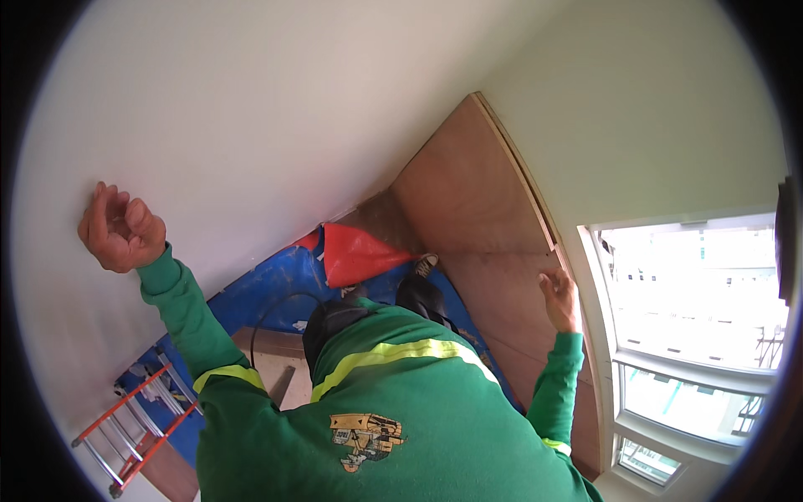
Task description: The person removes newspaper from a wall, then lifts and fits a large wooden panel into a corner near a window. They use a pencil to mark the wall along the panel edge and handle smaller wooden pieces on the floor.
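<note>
My left hand (124, 230) is raised beside the white wall (251, 109) at the left. Its fingers are loosely curled and the palm shows, with nothing visible in it. Whether its back touches the wall I cannot tell. On the right, my right hand (560, 299) is close to the edge of a brown wooden panel (477, 176) that stands along the wall by the window. Its thumb and forefinger are bent and apart, and no object shows between them. Contact with the panel is unclear. Both arms wear green sleeves with yellow bands.
Below, a blue sheet (266, 280) covers the floor, with a red sheet (364, 253) folded over it in the corner. An orange-railed ladder (138, 427) is at lower left. A dark cable curves near a pale board (280, 368). The bright window (694, 293) is at right.
</note>
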`<state>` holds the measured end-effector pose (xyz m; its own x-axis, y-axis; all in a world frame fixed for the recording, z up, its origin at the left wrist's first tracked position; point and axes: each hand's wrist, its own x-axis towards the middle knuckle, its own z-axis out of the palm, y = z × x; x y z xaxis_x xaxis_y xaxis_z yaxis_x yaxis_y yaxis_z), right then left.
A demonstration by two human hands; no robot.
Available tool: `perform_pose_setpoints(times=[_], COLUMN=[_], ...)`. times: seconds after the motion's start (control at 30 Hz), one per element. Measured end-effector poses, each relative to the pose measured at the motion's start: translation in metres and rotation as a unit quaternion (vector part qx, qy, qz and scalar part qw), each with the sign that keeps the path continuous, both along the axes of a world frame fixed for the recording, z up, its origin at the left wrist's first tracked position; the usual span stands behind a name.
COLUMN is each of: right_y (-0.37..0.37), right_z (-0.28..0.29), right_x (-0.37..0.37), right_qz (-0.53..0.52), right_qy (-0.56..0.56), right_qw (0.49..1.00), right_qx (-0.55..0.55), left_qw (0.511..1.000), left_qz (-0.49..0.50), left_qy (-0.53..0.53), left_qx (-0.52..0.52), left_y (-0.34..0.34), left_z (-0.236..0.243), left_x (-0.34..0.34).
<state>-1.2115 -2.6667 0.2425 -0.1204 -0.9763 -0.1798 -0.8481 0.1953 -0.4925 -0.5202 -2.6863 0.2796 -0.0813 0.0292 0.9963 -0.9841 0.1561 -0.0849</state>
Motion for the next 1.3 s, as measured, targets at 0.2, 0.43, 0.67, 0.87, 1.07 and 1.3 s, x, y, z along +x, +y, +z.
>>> perform_pose_setpoints(times=[0.2,0.43,0.67,0.87,1.07,1.3], right_y=[0.051,0.072,0.007,-0.079,-0.057,-0.057], right_z=[0.165,0.252,0.166,0.040,-0.062,-0.105], right_x=[0.113,0.199,0.139,0.009,-0.067,-0.062], right_qz=[0.305,0.488,0.411,0.156,0.143,0.072], right_qy=[-0.270,-0.311,-0.039,0.233,0.406,0.424], right_qw=[0.901,0.788,0.891,0.954,0.899,0.897], right_qx=[-0.152,-0.208,-0.188,-0.108,-0.084,-0.098], left_qw=[0.998,0.991,0.999,0.994,0.992,0.988], left_qz=[0.036,0.043,0.024,0.102,0.115,0.140], left_qy=[0.058,0.119,0.015,-0.037,-0.048,-0.060], left_qx=[-0.007,-0.032,-0.017,0.021,0.035,0.032], left_y=[-0.005,-0.013,-0.019,-0.013,-0.011,-0.012], left_z=[0.002,0.005,-0.002,-0.005,0.001,0.001], left_x=[-0.009,-0.012,-0.003,-0.006,-0.013,-0.014])
